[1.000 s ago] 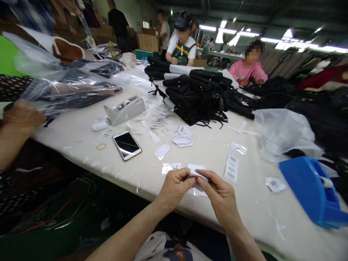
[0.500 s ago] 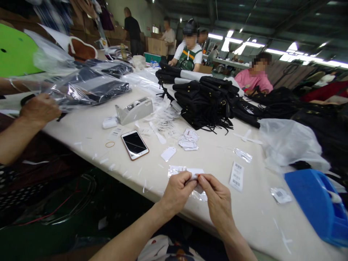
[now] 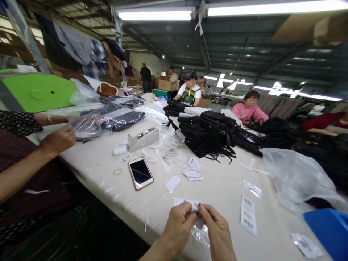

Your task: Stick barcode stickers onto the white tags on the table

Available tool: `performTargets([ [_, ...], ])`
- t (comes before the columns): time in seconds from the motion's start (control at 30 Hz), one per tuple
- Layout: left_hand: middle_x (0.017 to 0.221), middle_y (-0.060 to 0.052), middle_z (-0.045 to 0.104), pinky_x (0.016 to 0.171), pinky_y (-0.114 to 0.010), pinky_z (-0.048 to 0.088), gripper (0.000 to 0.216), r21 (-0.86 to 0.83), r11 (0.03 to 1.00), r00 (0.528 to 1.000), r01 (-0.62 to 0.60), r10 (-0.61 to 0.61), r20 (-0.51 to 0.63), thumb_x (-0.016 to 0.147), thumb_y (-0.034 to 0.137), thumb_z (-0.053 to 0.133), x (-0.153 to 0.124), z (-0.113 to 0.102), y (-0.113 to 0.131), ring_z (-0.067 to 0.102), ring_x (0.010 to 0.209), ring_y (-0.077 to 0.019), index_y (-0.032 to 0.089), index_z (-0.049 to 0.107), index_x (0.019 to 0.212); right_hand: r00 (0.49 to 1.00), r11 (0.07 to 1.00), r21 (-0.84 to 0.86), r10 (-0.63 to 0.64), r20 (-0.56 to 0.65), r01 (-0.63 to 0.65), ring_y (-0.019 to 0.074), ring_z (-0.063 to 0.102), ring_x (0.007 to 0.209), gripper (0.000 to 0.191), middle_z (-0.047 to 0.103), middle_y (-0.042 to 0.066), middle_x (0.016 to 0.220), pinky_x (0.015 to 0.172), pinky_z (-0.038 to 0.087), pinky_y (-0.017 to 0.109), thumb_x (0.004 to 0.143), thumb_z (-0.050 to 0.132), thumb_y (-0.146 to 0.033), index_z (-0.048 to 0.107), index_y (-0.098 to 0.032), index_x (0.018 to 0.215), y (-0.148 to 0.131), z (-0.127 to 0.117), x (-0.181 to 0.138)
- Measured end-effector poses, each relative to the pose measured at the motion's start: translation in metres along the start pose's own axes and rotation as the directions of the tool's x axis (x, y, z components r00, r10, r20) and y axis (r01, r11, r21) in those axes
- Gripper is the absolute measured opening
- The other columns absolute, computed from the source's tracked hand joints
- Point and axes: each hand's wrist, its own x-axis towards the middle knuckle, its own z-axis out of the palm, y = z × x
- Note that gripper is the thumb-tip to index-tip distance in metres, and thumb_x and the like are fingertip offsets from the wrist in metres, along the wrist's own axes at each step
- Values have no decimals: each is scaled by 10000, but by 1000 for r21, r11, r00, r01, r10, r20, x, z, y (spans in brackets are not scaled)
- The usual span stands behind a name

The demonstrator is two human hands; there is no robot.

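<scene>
Fingers (image 3: 186,207) of left hand (image 3: 176,223) and right hand (image 3: 218,226) pinch small white slip (image 3: 195,207), clear plastic (image 3: 201,236) beneath, white-and-black rectangular phone (image 3: 140,174) beyond, slip mostly hidden

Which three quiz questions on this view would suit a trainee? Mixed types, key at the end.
1. Multiple choice: what do the left hand and right hand hold between their fingers?
A) the tape dispenser
B) a small white piece
C) the rubber band

2. True or false: the barcode strip lies to the right of both hands.

3. Fill in: the phone lies with its screen facing ____.

Key: 1 B; 2 true; 3 up.
</scene>
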Motion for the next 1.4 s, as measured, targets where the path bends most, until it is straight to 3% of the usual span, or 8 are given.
performTargets([
  [0.4, 654, -25, 525, 623, -244, 333, 184, 113, 981, 987, -160, 158, 30, 767, 218, 433, 4, -1, 9, 468, 660, -141, 162, 504, 608, 996, 972, 217, 92, 20, -94, 159, 501, 665, 325, 571, 19, 688, 609, 424, 244, 701, 623, -482, 631, -159, 744, -9, -1, 8],
  [0.73, 610, 17, 512, 598, -213, 336, 149, -152, 988, 997, 24, -14, 70, 728, 244, 511, 11, -2, 21, 443, 631, -114, 132, 589, 670, 923, 949, -81, -317, -220, 306, 174, 534, 792, 264, 592, 34, 878, 720, 433, 279, 810, 506, -433, 606, -202, 886, -24, -25, 23],
  [0.87, 611, 14, 530, 596, -210, 345, 152, -183, 981, 996, 60, -47, 76, 724, 252, 535, 20, 3, 13, 459, 625, -110, 126, 603, 674, 785, 832, -211, -555, -274, 514, 177, 532, 822, 236, 566, 38, 911, 743, 434, 311, 843, 480, -386, 569, -222, 987, -16, -42, 28],
  [1.03, 681, -15, 597, 586, -216, 376, 164, -375, 918, 988, 130, -89, 124, 676, 235, 591, 42, 14, 11, 507, 627, -117, 119, 612, 789, 474, 431, -541, -878, -67, 722, 199, 534, 781, 322, 562, 63, 882, 715, 441, 373, 821, 538, -393, 536, -214, 1089, -16, -74, 32],
  [1.1, 714, -24, 613, 590, -218, 384, 227, -437, 891, 987, 118, -55, 154, 661, 223, 607, 55, 24, 15, 520, 634, -118, 123, 606, 865, 393, 302, -621, -920, 9, 723, 210, 540, 801, 359, 569, 76, 890, 719, 439, 386, 815, 551, -402, 523, -206, 1114, -20, -85, 32],
  [1.2, 736, -27, 623, 600, -227, 396, 297, -473, 876, 975, 91, 18, 222, 660, 236, 616, 78, 44, 17, 532, 634, -119, 133, 592, 938, 320, 155, -698, -941, 112, 699, 218, 542, 817, 401, 576, 92, 887, 715, 436, 385, 809, 547, -432, 510, -184, 1121, -29, -98, 29],
  [1.3, 695, -25, 617, 608, -253, 407, 352, -304, 949, 962, 89, -3, 273, 631, 243, 646, 98, 61, 9, 532, 613, -129, 128, 590, 960, 292, 71, -733, -940, 179, 676, 208, 545, 793, 423, 572, 93, 877, 707, 433, 377, 804, 536, -469, 499, -177, 1108, -37, -107, 21],
  [1.4, 820, -54, 631, 714, -301, 410, 416, -19, 999, 994, -47, 49, 96, 558, 190, 696, 99, 65, 7, 546, 787, -184, 146, 604, 961, 286, 42, -745, -936, 203, 666, 197, 549, 769, 438, 563, 81, 854, 699, 430, 366, 795, 529, -503, 489, -184, 1093, -43, -113, 13],
])
